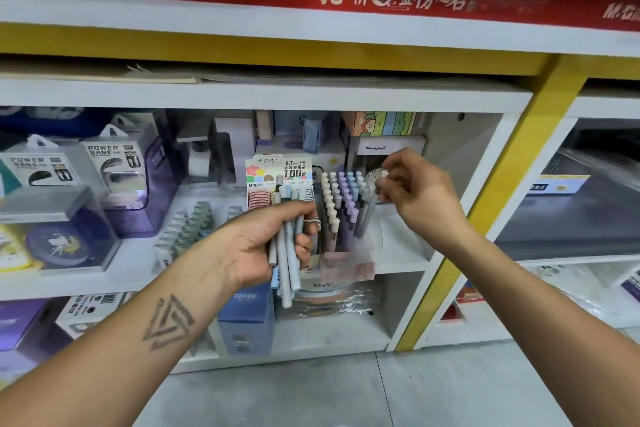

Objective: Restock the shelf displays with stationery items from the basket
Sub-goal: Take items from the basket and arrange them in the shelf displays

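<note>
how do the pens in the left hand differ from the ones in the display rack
The pens in the left hand lie loose and bunched, slanting at uneven angles; the pens in the display rack stand in tidy tiered rows. The held pens look mostly grey and pale blue; the rack pens run cream, purple, then blue by column. Both are slim pastel sticks.

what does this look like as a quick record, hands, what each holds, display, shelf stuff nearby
left hand: left hand grips a bundle of pens, pale blue and grey
right hand: right hand pinches one grey pen at its top, over the display's right side
display: tiered pen display, rows of cream, purple and blue caps
behind display: lead refill card, printed 0.7 HB
shelf left: power bank boxes
shelf below: blue CRUHRE box
</note>
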{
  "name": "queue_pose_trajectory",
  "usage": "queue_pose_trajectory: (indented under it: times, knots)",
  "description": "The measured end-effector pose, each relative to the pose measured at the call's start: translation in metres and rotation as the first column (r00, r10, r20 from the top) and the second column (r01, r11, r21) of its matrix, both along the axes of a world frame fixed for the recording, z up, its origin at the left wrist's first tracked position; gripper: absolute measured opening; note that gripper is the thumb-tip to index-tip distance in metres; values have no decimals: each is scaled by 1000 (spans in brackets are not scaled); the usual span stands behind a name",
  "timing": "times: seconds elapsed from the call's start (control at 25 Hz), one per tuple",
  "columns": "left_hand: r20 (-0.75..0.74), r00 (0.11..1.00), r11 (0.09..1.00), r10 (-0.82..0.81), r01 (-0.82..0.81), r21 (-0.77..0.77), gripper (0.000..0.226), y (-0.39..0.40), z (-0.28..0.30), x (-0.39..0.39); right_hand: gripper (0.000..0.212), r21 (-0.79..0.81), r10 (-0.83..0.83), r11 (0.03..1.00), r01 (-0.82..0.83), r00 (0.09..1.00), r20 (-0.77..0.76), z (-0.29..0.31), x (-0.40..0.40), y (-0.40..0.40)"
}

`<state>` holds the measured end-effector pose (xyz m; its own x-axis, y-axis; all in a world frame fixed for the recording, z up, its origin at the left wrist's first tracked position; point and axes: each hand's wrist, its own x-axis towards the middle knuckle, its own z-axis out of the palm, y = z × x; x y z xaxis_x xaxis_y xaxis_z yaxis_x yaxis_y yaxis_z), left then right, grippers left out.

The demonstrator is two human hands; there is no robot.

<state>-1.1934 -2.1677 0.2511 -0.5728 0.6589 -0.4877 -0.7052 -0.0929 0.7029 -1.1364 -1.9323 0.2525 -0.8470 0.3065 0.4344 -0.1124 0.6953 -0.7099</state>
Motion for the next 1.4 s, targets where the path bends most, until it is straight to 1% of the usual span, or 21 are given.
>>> queue_pose_trajectory:
  times: [0.12, 0.2, 0.24, 0.28, 0.36, 0.44, 0.48, 0.64, 0.8, 0.92, 1.0, 1.16, 1.24, 1.32, 1.4]
  knots:
    - [15, 1000, 1000, -15, 15, -2, 8, 2, -1, -1, 13, 125, 10, 992, -16, 999, 47, -8, 1, 0]
    - [33, 999, 1000, -8, 7, 12, 4, 3, -1, -2, 13, 134, 24, 990, -30, 999, 46, -9, 3, 0]
    - [50, 999, 1000, -2, 1, 29, 4, 3, -1, -2, 14, 131, 30, 991, -35, 999, 43, -7, 4, -1]
    - [67, 998, 999, -1, -2, 48, 8, 2, -1, -2, 16, 119, 38, 992, -43, 999, 39, -4, 5, -1]
    - [89, 996, 997, -1, -6, 79, 16, 0, -1, -3, 19, 46, 87, 995, -87, 996, 17, 2, 6, -4]
    - [84, 996, 996, -8, 0, 95, 18, -2, 0, -3, 19, -45, 144, 989, -144, 990, -9, 7, 6, -8]
    - [71, 997, 996, -14, 8, 94, 17, -3, 0, -3, 18, -61, 158, 985, -159, 987, -11, 8, 6, -10]
    - [18, 1000, 998, -12, 11, 66, 13, -6, 0, -2, 19, 34, 149, 988, -150, 988, 33, 8, 7, -13]
    - [8, 999, 998, 35, -36, 45, 16, -7, 1, -1, 20, 15, 159, 987, -160, 986, 49, 7, 8, -11]
    - [1, 999, 999, 36, -36, 11, 16, -8, 2, 0, 18, -18, 202, 979, -202, 977, 60, 3, 6, -17]
    - [-8, 1000, 1000, 26, -26, -11, 14, -8, 2, 1, 17, 27, 224, 974, -226, 973, 58, -1, 4, -23]
    - [1, 1000, 999, 27, -27, -28, 15, -8, 0, -1, 14, 299, 194, 933, -201, 979, 53, -9, 1, -27]
    - [9, 1000, 999, 30, -30, -33, 18, -8, -1, -2, 12, 332, 192, 923, -194, 981, 41, -9, -1, -28]
    - [11, 999, 999, 30, -30, -31, 16, -9, 0, -1, 12, 320, 193, 927, -195, 980, 38, -7, -1, -27]
    - [5, 1000, 999, 31, -31, -28, 15, -10, 1, 1, 15, 290, 217, 929, -229, 974, 73, -5, -1, -25]
